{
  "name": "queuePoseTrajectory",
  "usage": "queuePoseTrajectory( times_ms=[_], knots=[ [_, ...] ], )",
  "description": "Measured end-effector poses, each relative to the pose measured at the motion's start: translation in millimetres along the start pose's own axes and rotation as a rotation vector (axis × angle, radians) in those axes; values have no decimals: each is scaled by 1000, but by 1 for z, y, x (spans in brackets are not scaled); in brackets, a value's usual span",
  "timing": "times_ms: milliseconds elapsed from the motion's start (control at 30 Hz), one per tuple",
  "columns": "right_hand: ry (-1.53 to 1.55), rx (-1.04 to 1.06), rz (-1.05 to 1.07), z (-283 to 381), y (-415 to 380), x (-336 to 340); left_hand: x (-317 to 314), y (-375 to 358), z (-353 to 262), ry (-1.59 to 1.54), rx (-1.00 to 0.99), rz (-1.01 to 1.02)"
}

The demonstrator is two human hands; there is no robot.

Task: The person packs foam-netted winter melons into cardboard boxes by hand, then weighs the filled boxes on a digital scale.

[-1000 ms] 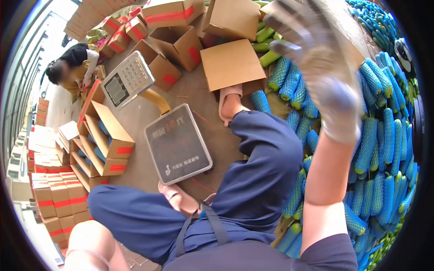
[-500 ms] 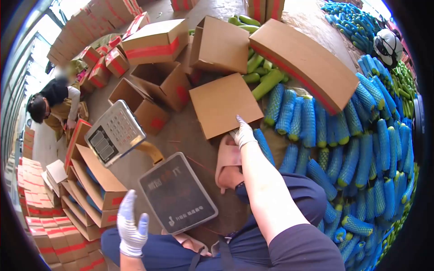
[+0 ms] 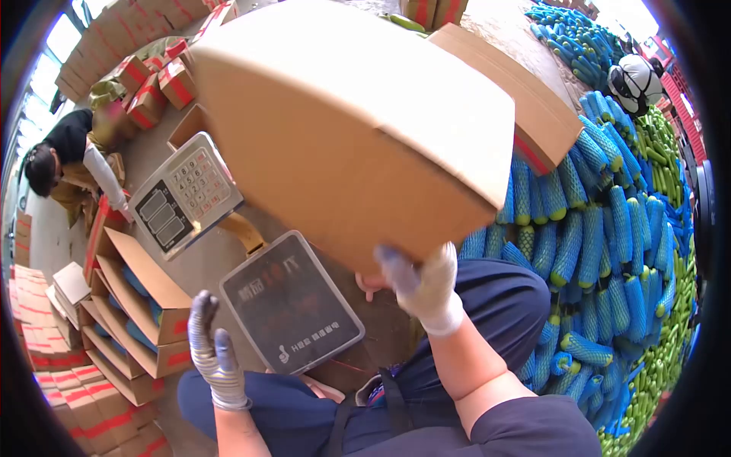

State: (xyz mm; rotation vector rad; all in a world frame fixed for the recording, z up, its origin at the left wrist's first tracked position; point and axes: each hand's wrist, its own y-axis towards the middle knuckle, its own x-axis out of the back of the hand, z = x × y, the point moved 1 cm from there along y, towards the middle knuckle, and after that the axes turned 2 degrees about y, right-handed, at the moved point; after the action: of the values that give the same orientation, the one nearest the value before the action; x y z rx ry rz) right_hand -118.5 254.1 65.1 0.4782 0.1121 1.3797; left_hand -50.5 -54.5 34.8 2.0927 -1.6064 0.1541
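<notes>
A large cardboard box (image 3: pixel 327 160) is lifted and tilted in front of me, its sides bare brown. My right hand (image 3: pixel 426 286), in a white-and-grey glove, grips the box's near lower edge; some fingertips are blurred. My left hand (image 3: pixel 218 354), gloved too, is raised with fingers apart and holds nothing. It is nearest to the left side of a scale's dark platform (image 3: pixel 293 305). The scale's keypad and display head (image 3: pixel 186 194) rises behind the platform, to the left of the lifted box.
Blue-netted green vegetables (image 3: pixel 586 228) lie piled at my right. Flat-topped cardboard (image 3: pixel 525 99) rests behind them. Boxes with netted contents (image 3: pixel 145 305) stand at left, beside stacked red-taped cartons (image 3: pixel 99 404). A person (image 3: pixel 72 156) bends over at far left; a white helmet-like shape (image 3: pixel 636 80) is at upper right.
My right hand has pulled the cardboard box up from the floor and closer, so it now hides the boxes behind. My left hand stays raised and open. The view has shifted slightly.
</notes>
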Motion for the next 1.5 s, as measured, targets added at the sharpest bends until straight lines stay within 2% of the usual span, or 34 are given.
queuePoseTrajectory(
  times_ms=[33, 100, 167, 233, 267, 300, 367, 433, 467, 500, 567, 600, 633, 700, 733, 767, 800, 867, 900, 933, 967, 1000, 1033, 1100, 1133, 1167, 1233, 1300, 1333, 1367, 1433, 1500],
  knots=[
    [136, 79, 67, 19, -7, -1, 1, 1, -2, -19, -21, -58],
    [-4, 309, 372, 53, -12, 1, 14, 5, 4, 35, -41, -110],
    [19, 270, 607, 71, -29, -15, 57, -2, 53, 33, 98, -282],
    [-169, 158, 941, 71, -50, -42, 77, 7, 38, -392, 231, -307],
    [-270, 150, 1112, 57, -65, -64, 90, 6, 42, -554, 369, -417],
    [-341, 179, 1222, 59, -71, -80, 101, 5, 45, -607, 419, -480],
    [-353, 248, 1246, 51, -91, -103, 109, -3, 42, -461, 408, -417],
    [-488, 294, 1597, 46, -109, -123, 97, -16, 44, -113, 294, -162],
    [-489, 293, 1596, 43, -115, -131, 88, -17, 44, 64, 299, -36],
    [-487, 313, 1503, 41, -121, -137, 80, -18, 45, 240, 301, 91],
    [-430, 393, 1280, 43, -123, -133, 67, -26, 73, 550, 305, 174],
    [-427, 411, 1203, 34, -133, -140, 61, -25, 68, 573, 281, 161],
    [-421, 425, 1123, 24, -143, -145, 59, -24, 73, 569, 271, 169],
    [-405, 417, 1054, 35, -141, -125, 64, -15, 97, 347, 226, 137],
    [-385, 418, 1001, 43, -139, -112, 66, -15, 108, 235, 322, 63],
    [-312, 401, 939, 51, -133, -97, 71, -15, 115, 245, 382, 51],
    [-241, 385, 877, 60, -124, -77, 76, -12, 114, 313, 330, 68],
    [-46, 362, 612, 65, -95, -15, 82, -9, 110, 386, 286, 54],
    [-73, 413, 413, 50, -88, 13, 83, -9, 107, 345, 256, 11],
    [-117, 361, 265, 33, -78, 41, 91, -8, 119, 293, 301, -20],
    [-227, 213, 194, 16, -72, 69, 98, -5, 128, 243, 349, -46],
    [-198, 78, 93, -15, -74, 92, 103, -3, 137, 197, 409, -54],
    [-265, -142, 51, -40, -78, 115, 106, 0, 138, 153, 471, -63],
    [-455, -385, 50, -110, -100, 156, 106, 5, 135, 175, 480, -62],
    [-580, -393, 49, -148, -120, 172, 108, 6, 135, 190, 471, -57],
    [-699, -541, 121, -163, -133, 182, 109, 7, 135, 203, 460, -49],
    [-786, -574, 9, -216, -170, 185, 105, 5, 128, 107, 461, -80],
    [-804, -656, -163, -254, -194, 176, 130, 3, 151, 247, 364, -6],
    [-759, -761, -209, -266, -198, 168, 129, 2, 142, 296, 342, 8],
    [-699, -927, -225, -273, -196, 159, 140, 1, 147, 410, 298, 24],
    [-722, -1032, -147, -278, -177, 136, 130, 1, 126, 521, 294, -30],
    [-791, -1112, -173, -277, -158, 118, 119, 1, 100, 517, 333, -50]
  ],
)
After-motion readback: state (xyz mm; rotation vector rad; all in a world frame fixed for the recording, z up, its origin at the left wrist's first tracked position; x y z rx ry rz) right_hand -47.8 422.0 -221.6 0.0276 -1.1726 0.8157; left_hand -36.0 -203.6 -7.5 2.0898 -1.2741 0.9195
